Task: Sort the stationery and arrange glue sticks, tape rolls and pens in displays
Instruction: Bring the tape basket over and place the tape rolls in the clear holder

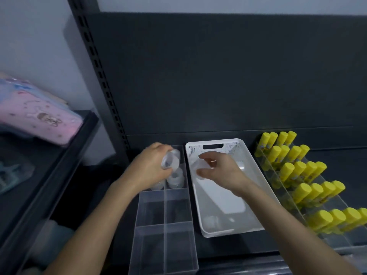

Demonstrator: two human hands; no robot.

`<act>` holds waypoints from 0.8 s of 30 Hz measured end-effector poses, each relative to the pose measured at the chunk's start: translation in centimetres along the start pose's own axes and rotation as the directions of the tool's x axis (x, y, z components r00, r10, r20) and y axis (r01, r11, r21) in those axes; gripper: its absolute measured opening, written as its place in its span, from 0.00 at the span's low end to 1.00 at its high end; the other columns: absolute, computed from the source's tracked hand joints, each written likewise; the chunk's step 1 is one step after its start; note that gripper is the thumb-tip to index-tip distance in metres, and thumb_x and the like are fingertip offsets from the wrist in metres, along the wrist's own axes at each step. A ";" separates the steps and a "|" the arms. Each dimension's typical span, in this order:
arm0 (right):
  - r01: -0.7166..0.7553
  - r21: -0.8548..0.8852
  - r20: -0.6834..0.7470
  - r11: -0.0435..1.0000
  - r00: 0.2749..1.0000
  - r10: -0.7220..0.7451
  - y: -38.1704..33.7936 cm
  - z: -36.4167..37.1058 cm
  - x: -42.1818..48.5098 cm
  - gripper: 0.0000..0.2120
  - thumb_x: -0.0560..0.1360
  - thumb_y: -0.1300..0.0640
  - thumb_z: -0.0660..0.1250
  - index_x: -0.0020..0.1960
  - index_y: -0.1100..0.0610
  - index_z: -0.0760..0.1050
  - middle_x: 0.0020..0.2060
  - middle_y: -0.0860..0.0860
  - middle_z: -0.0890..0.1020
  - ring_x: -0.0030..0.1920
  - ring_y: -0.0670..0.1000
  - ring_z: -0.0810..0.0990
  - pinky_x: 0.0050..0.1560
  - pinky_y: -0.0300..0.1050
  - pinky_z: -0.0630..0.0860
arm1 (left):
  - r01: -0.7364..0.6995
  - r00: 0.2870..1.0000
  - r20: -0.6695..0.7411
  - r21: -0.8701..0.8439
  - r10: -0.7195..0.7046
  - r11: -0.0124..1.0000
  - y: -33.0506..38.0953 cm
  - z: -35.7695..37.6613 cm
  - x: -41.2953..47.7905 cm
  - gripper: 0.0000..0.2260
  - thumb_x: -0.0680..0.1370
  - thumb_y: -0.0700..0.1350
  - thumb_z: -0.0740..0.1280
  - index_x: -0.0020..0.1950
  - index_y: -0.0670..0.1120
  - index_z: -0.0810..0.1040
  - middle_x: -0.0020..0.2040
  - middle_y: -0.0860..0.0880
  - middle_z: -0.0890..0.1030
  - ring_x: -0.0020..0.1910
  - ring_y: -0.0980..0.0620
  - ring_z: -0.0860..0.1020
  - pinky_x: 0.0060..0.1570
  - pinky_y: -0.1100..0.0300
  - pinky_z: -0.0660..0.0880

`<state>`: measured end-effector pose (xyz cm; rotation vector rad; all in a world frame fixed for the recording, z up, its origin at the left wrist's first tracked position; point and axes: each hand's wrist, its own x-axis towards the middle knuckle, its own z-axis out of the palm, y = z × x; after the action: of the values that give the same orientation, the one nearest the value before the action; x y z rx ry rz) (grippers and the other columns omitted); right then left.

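Observation:
My left hand (151, 162) grips a clear tape roll (169, 160) over the far compartments of a clear divided organizer (164, 223). More clear tape rolls (175, 180) stand in those far compartments. My right hand (220, 172) reaches into a white basket (256, 167) and holds another clear tape roll (199, 167) between thumb and fingers. A few more blurred clear rolls (213, 223) lie at the basket's near end. Yellow glue sticks (301, 171) stand in rows in a clear tiered display at the right.
Everything sits on a dark shelf with a dark back panel (218, 76). A slotted upright post (103, 80) rises at the left. On the neighbouring shelf to the left lie pink and blue patterned pouches (33, 114).

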<state>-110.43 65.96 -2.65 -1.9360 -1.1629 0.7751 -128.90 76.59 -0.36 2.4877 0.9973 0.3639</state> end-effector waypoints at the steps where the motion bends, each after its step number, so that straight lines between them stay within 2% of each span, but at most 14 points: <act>1: 0.059 -0.034 0.004 0.998 0.998 -0.059 -0.6 0.5 0.0 0.19 0.68 0.56 0.73 0.58 0.53 0.77 0.50 0.50 0.80 0.50 0.50 0.79 0.47 0.44 0.77 | 0.016 1.000 -0.004 -0.007 -0.016 1.000 -0.7 -0.5 -0.7 0.20 0.71 0.44 0.71 0.63 0.47 0.75 0.60 0.51 0.74 0.56 0.53 0.75 0.57 0.58 0.73; 4: 0.226 -0.111 0.090 0.968 0.972 -0.217 -2.0 1.8 -0.3 0.14 0.68 0.56 0.73 0.52 0.58 0.78 0.48 0.55 0.81 0.48 0.53 0.79 0.52 0.53 0.77 | 0.051 0.998 0.039 -0.033 -0.050 0.998 -2.2 -1.2 -3.0 0.14 0.70 0.43 0.72 0.54 0.44 0.78 0.52 0.52 0.76 0.48 0.56 0.77 0.52 0.54 0.76; 8: 0.421 -0.344 0.314 0.839 0.894 -0.320 -2.7 3.8 -0.6 0.14 0.68 0.51 0.73 0.52 0.54 0.77 0.46 0.50 0.76 0.47 0.48 0.73 0.50 0.43 0.72 | 0.027 0.988 0.152 -0.044 -0.020 0.999 -3.0 -0.6 -5.3 0.15 0.68 0.47 0.74 0.53 0.48 0.79 0.48 0.57 0.75 0.47 0.60 0.76 0.51 0.60 0.76; 10: 0.506 -0.410 0.419 0.758 0.843 -0.336 -2.6 4.8 -0.8 0.09 0.68 0.50 0.71 0.47 0.50 0.76 0.45 0.49 0.76 0.47 0.49 0.73 0.50 0.47 0.73 | 0.027 0.986 0.164 -0.062 -0.016 0.998 -3.3 -0.1 -6.0 0.15 0.68 0.48 0.74 0.54 0.50 0.79 0.49 0.57 0.75 0.47 0.60 0.76 0.50 0.63 0.75; 13: 0.522 -0.454 0.474 0.722 0.827 -0.300 -2.7 5.2 -1.1 0.08 0.67 0.49 0.69 0.41 0.44 0.70 0.44 0.48 0.75 0.45 0.51 0.75 0.47 0.53 0.75 | 0.025 0.984 0.175 -0.048 -0.016 0.999 -3.9 0.6 -6.7 0.13 0.69 0.48 0.73 0.52 0.52 0.79 0.49 0.58 0.75 0.48 0.61 0.75 0.50 0.63 0.74; 16: 0.548 -0.473 0.488 0.690 0.815 -0.312 -2.9 5.2 -1.4 0.09 0.68 0.51 0.69 0.43 0.44 0.68 0.45 0.49 0.74 0.44 0.53 0.75 0.45 0.52 0.76 | -0.003 0.984 0.177 0.002 0.003 1.000 -4.3 1.6 -7.0 0.09 0.70 0.47 0.71 0.49 0.51 0.79 0.49 0.58 0.75 0.48 0.60 0.74 0.50 0.60 0.75; 20: 0.579 -0.514 0.497 0.633 0.802 -0.331 -2.3 5.7 -2.0 0.09 0.69 0.52 0.68 0.47 0.53 0.74 0.44 0.50 0.73 0.44 0.54 0.75 0.45 0.50 0.75 | -0.043 0.977 0.212 0.047 0.032 0.998 -4.8 2.8 -7.2 0.17 0.73 0.47 0.70 0.62 0.54 0.76 0.56 0.60 0.73 0.58 0.60 0.69 0.57 0.67 0.67; 23: 0.592 -0.573 0.501 0.567 0.800 -0.329 -1.7 5.8 -2.0 0.12 0.70 0.53 0.67 0.51 0.55 0.76 0.46 0.52 0.73 0.47 0.56 0.75 0.47 0.50 0.74 | -0.045 0.972 0.232 0.035 0.035 0.998 -4.9 3.1 -7.1 0.21 0.73 0.45 0.71 0.65 0.54 0.75 0.59 0.61 0.70 0.59 0.61 0.66 0.62 0.66 0.65; 24: 0.588 -0.568 0.502 0.576 0.802 -0.325 -1.6 5.7 -2.0 0.14 0.70 0.53 0.68 0.54 0.55 0.76 0.48 0.53 0.73 0.49 0.55 0.75 0.49 0.49 0.73 | -0.042 0.975 0.217 0.015 0.038 0.999 -4.9 3.2 -7.1 0.22 0.73 0.44 0.71 0.66 0.54 0.74 0.59 0.63 0.69 0.60 0.62 0.65 0.63 0.66 0.64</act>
<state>-116.46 66.27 -4.19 -1.9184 -2.3672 0.3870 -135.57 73.83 -6.04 2.5026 0.8668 0.0916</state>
